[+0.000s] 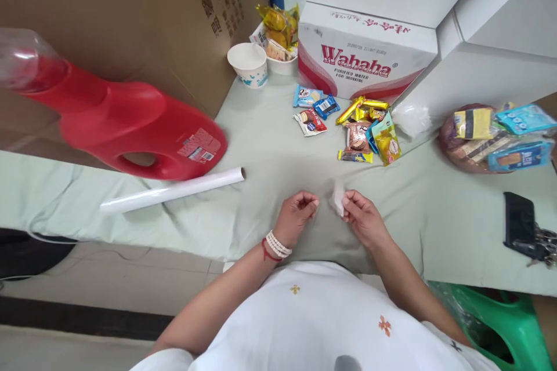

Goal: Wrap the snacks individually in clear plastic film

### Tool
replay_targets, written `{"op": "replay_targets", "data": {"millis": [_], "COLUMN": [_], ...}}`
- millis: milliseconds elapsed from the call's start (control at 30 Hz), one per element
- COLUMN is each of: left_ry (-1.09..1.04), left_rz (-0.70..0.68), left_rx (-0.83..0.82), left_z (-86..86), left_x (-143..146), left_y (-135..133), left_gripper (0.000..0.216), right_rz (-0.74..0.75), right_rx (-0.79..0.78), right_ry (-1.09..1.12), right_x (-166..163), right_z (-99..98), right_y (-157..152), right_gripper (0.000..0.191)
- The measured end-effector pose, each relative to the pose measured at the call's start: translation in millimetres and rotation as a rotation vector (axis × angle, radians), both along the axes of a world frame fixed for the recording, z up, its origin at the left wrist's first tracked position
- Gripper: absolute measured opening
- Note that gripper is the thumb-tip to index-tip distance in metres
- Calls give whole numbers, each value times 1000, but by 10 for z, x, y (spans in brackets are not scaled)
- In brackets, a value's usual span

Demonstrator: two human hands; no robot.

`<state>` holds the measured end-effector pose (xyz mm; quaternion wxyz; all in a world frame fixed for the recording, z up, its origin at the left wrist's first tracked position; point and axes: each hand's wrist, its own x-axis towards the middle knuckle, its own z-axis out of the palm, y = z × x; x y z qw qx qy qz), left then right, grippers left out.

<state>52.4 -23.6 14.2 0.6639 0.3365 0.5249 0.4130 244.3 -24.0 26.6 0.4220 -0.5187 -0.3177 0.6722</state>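
Note:
My right hand (pixel 362 217) pinches a small bunched piece of thin, whitish see-through plastic (pixel 338 199) between thumb and fingers. Just to its left, my left hand (pixel 300 214) is closed, the thumb pressed to the curled fingers; whatever may be in it is hidden. Both hands are above the cloth-covered table near its front edge, a small gap between them. Beyond them lie several wrapped snacks: a red-and-white packet (pixel 310 122), a blue packet (pixel 326 106), a brown packet (pixel 358 138) and a green-yellow packet (pixel 386 142). A crumpled clear bag (pixel 412 120) is beside this group.
At left, a large red jug (pixel 143 122) stands behind a white roll (pixel 174 191). A paper cup (pixel 249 64) and a snack-filled bowl (pixel 282 65) are at the back, beside a Wahaba-style water carton (pixel 365 58). Right: a snack-filled basket (pixel 448 136), a black phone (pixel 518 217) and keys (pixel 546 243).

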Motion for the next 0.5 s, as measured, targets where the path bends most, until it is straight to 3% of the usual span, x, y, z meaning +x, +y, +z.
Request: {"op": "replay_targets", "data": {"millis": [100,300,367,500], "left_ry": [-31,-93,-19,196], "left_rz": [45,-172,-187,-147], "left_rx": [-43,-6,68,268], "left_z": [37,220,242,222], "left_x": [-114,-109,-86,-97], "left_y": [-2,89,111,138], "left_gripper": [43,46,39,31], "right_rz": [28,363,338,184], "right_rx": [46,527,510,280], "right_ry": [-59,-446,-424,-269], "right_x": [44,-106,-168,-258], "right_z": [-18,75,92,46], "right_y": [-15,-27,-8,36], "right_gripper": [36,25,28,35]}}
